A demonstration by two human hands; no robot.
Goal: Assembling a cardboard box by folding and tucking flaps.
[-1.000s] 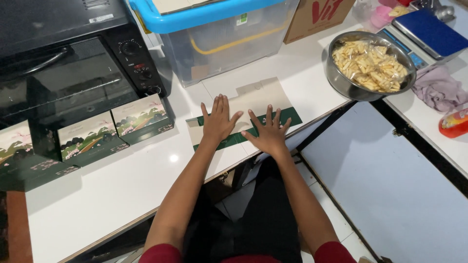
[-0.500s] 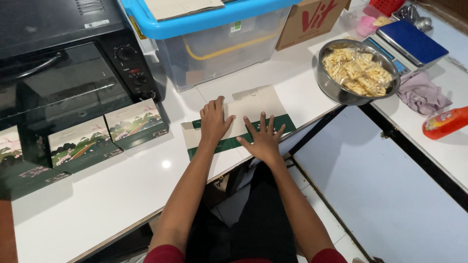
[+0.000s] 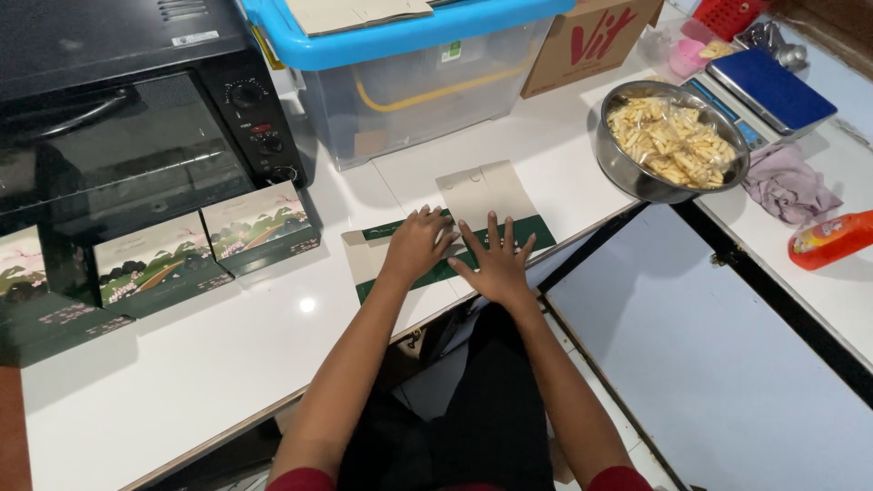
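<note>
Both hands, left (image 3: pixel 416 245) and right (image 3: pixel 496 264), press flat, gripping nothing, on the box blank (image 3: pixel 482 195); uneven pressure could probably crease it crooked.

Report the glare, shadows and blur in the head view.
Head view: a small bright glare spot on the white counter; the oven door mirrors the room dimly; soft shadows lie beside the finished boxes; the left hand and right hand on the flat carton look sharp; edges bow slightly, wide-angle.
</note>
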